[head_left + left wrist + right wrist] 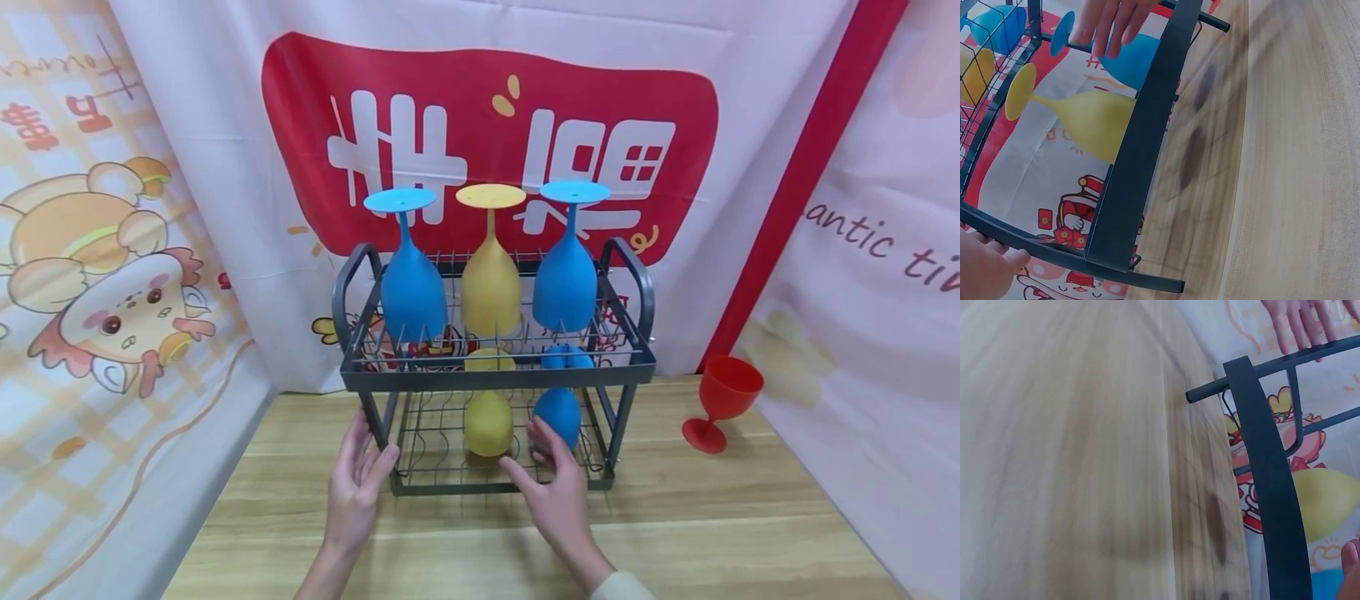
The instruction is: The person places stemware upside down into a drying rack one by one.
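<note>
A dark two-tier metal rack (498, 381) stands on the table with upside-down goblets on both tiers. My left hand (358, 479) is at its left front post, straight fingers touching the outer side; the same hand (1310, 325) shows in the right wrist view. My right hand (558, 492) is at the lower tier's front, before a blue goblet (558, 408), thumb spread from the fingers. In the left wrist view the right hand's fingers (1110, 25) look straight beside that blue goblet (1135, 62); contact is unclear. A yellow goblet (489, 425) stands to its left.
On the upper tier are a blue goblet (414, 292), a yellow goblet (491, 287) and another blue goblet (566, 287). A red goblet (718, 404) stands upright on the wooden table (697, 517), right of the rack. Printed cloth (225, 167) hangs behind and at the sides.
</note>
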